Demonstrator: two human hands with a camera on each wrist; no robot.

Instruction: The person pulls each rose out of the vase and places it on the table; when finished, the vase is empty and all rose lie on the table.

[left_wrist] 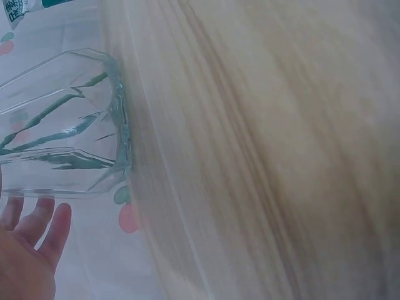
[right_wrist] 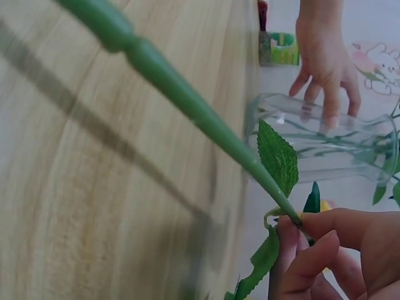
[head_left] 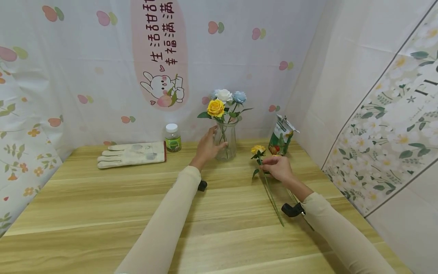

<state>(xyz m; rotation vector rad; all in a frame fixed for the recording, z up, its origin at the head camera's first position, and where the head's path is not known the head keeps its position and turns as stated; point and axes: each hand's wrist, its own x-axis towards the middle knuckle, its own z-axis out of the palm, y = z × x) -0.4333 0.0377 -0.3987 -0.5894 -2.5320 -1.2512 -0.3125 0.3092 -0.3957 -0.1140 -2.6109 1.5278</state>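
A clear glass vase [head_left: 231, 141] stands at the back middle of the table, holding a yellow rose [head_left: 216, 108], a white rose [head_left: 224, 95] and blue roses [head_left: 239, 97]. My left hand [head_left: 208, 146] is at the vase's left side, fingers spread and lightly against the glass. To the right, my right hand [head_left: 278, 168] pinches the green stem [right_wrist: 200, 119] of another yellow rose [head_left: 258, 149] between thumb and fingertips, just below its bloom. Beneath the right wrist a second stem [head_left: 309, 225] shows; its flower end is mostly hidden behind the hand.
A white-lidded jar [head_left: 173, 139] and a pale work glove [head_left: 133, 154] are at the back left. Behind my right hand stands a green and white pouch [head_left: 281, 136]. Printed cloth hangs along the back, and a wall panel [head_left: 386, 152] borders the right side.
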